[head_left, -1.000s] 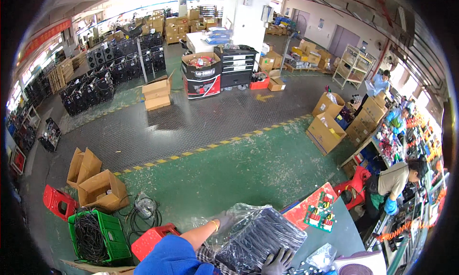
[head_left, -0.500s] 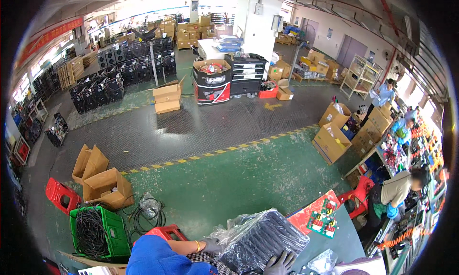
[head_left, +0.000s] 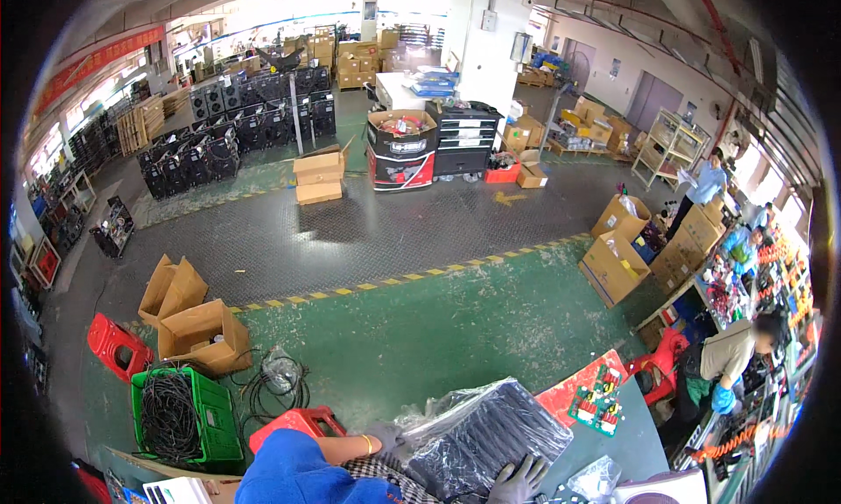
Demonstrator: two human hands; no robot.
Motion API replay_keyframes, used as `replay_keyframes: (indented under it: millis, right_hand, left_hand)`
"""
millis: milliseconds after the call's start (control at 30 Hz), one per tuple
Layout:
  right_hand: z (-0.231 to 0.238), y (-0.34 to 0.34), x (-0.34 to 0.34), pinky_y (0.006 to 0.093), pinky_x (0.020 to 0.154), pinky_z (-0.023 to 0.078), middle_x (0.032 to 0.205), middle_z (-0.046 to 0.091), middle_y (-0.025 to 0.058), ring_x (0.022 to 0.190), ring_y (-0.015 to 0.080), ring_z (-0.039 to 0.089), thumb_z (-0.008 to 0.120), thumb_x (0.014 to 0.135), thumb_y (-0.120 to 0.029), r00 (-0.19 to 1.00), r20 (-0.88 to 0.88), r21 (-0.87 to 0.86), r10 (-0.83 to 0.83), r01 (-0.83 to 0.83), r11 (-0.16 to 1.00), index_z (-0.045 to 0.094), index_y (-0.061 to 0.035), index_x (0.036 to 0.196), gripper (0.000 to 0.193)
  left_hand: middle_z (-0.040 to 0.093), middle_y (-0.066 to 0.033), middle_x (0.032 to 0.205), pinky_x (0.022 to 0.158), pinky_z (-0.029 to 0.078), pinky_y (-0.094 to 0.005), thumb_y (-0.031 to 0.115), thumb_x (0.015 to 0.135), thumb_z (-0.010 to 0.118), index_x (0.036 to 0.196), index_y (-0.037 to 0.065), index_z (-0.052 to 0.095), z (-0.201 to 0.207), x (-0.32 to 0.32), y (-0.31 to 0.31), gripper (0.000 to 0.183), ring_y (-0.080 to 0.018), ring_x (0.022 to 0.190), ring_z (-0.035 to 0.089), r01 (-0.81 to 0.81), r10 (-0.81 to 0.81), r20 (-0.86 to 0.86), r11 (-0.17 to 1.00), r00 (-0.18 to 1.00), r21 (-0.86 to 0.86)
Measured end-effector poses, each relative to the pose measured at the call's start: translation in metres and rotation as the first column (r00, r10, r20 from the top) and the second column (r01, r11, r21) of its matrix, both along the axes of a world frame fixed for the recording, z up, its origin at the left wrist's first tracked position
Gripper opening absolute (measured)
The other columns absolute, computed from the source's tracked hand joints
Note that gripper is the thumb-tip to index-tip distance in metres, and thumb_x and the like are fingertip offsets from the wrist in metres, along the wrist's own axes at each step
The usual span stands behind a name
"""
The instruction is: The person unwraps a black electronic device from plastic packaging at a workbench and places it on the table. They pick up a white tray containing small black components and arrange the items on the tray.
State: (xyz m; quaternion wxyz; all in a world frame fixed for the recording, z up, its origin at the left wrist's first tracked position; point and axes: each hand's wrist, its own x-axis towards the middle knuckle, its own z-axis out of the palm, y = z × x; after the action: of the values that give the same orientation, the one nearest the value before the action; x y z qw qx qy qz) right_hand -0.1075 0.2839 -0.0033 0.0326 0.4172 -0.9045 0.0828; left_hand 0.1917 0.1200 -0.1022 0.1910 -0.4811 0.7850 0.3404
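A bundle of black panel-like pieces in clear plastic film (head_left: 482, 434) lies tilted on the near edge of the grey-green table (head_left: 644, 434). My right hand (head_left: 519, 482), in a grey glove, lies on its near right side with the fingers spread. At the bundle's left end is my left hand (head_left: 385, 436), also grey-gloved, below a gold bracelet and a blue sleeve. The film and the bundle's edge partly hide its fingers, so its grip cannot be made out. Several green circuit boards (head_left: 597, 403) with red and dark parts lie on a red sheet (head_left: 561, 397) to the right.
Crumpled clear plastic (head_left: 596, 478) lies right of the bundle. At left stand a green crate (head_left: 210, 421) of black cables, an open carton (head_left: 223, 333) and a red stool (head_left: 109, 342). Another red stool (head_left: 302, 421) is beside my left arm. A co-worker (head_left: 727, 355) bends over a bench at right.
The view has shifted slightly, moving the scene a little to the right. My left hand sits slightly farther from me along the bundle's left end. My right hand remains spread on the film.
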Motion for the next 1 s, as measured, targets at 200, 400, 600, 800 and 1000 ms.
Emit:
replay_keyframes:
  millis: [200,400,600,800,1000]
  right_hand:
    - [-0.001,-0.001,0.002,0.0609,0.115,0.021,0.158,0.031,0.0147,0.147,0.0357,0.023,0.046,0.097,-0.045,1.0,0.029,0.021,0.004,-0.004,1.0,0.04,-0.0203,0.15,0.058]
    - [-0.019,0.004,-0.008,0.0599,0.114,0.023,0.157,0.033,0.017,0.146,0.0374,0.025,0.046,0.097,-0.046,0.999,-0.018,-0.044,0.029,-0.03,0.999,0.042,-0.0176,0.149,0.059]
    - [-0.011,0.004,-0.003,0.0583,0.113,0.026,0.156,0.034,0.0187,0.145,0.0382,0.027,0.046,0.097,-0.046,0.999,-0.024,-0.017,0.029,-0.029,0.999,0.042,-0.0152,0.148,0.06]
    - [-0.022,0.005,-0.01,0.0554,0.114,0.027,0.154,0.036,0.0193,0.144,0.0401,0.028,0.047,0.097,-0.044,0.997,-0.054,-0.062,0.061,-0.064,0.996,0.045,-0.0115,0.146,0.059]
    - [-0.012,0.002,-0.001,0.0554,0.114,0.028,0.153,0.037,0.021,0.143,0.0413,0.029,0.047,0.097,-0.044,0.997,-0.033,-0.052,0.065,-0.067,0.996,0.046,-0.0095,0.145,0.059]
  left_hand:
    - [0.065,-0.017,0.124,0.093,0.05,-0.0484,0.026,0.086,0.056,0.118,0.007,0.066,-0.047,-0.01,-0.014,0.038,-0.0377,0.112,0.063,0.105,-0.103,0.08,0.994,0.991,-0.02]
    - [0.065,-0.0198,0.123,0.096,0.049,-0.0484,0.026,0.086,0.053,0.121,0.008,0.064,-0.044,-0.015,0.0,0.041,-0.0375,0.115,0.062,0.068,-0.068,0.01,0.998,0.998,0.009]
    - [0.063,-0.0205,0.124,0.095,0.049,-0.0485,0.046,0.089,0.053,0.13,0.009,0.055,-0.02,0.016,0.011,0.055,-0.0378,0.114,0.062,-0.057,0.011,-0.29,0.987,0.957,-0.152]
    - [0.057,-0.0204,0.134,0.101,0.046,-0.0468,0.054,0.088,0.056,0.14,0.014,0.048,-0.026,0.026,0.018,0.066,-0.0346,0.12,0.058,-0.225,0.262,-0.15,0.948,0.953,0.226]
    - [0.059,-0.021,0.133,0.102,0.045,-0.0464,0.055,0.089,0.054,0.135,0.013,0.054,-0.009,-0.001,0.018,0.063,-0.0353,0.12,0.058,-0.119,0.228,-0.247,0.913,0.942,0.391]
